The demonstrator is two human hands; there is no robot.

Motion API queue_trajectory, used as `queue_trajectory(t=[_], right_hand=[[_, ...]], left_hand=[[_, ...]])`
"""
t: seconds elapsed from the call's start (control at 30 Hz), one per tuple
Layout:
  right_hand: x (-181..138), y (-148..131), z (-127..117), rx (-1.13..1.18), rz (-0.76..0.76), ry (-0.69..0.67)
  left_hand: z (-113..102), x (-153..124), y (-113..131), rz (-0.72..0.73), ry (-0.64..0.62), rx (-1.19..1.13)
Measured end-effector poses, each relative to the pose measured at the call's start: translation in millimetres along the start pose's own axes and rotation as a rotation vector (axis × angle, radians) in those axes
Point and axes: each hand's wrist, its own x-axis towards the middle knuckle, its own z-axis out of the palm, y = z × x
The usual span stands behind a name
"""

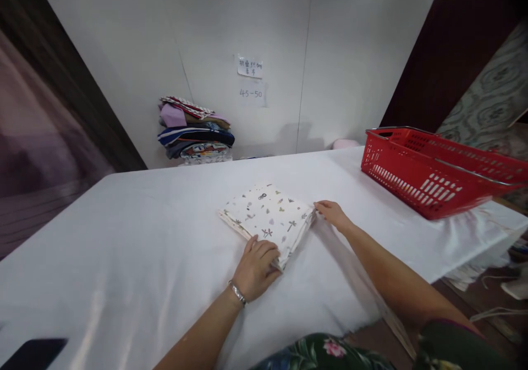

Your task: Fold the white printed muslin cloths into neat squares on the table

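Note:
A white cloth (268,208) printed with small palm trees and other little figures lies folded into a layered square on the white-covered table. My left hand (258,265), with a silver bracelet at the wrist, grips the near corner of this cloth, fingers on top and thumb at the edge. At the cloth's right corner, my right hand (330,213) pinches the folded layers between thumb and fingers. The undersides of both grips are hidden.
A red plastic basket (412,177) stands on the table (144,238) at the right. Behind the far edge rises a stack of folded fabrics (198,131). Paper signs (250,78) hang on the wall. A dark flat object (35,353) lies at the lower left.

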Motion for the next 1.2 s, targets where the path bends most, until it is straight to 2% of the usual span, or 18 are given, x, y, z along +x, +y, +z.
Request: queue_trajectory(t=[0.17,0.4,0.6,0.77,1.0,1.2], right_hand=[[14,-8,0,-0.038,0.107,-0.14],[20,-10,4,-0.117,0.171,-0.186],[20,-15,6,-0.22,0.196,-0.218],[26,-19,7,-0.235,0.249,-0.298],[29,-15,9,-0.061,0.323,-0.399],[41,-18,-7,0.163,0.322,-0.355]], left_hand=[[2,0,0,0.0,-0.006,0.014],[4,2,-3,0.01,0.01,0.025],[2,0,-3,0.023,-0.027,0.051],[0,-1,-4,0.026,-0.049,0.064],[-1,-3,-8,0.017,-0.074,0.082],[5,4,-7,0.044,-0.084,0.11]])
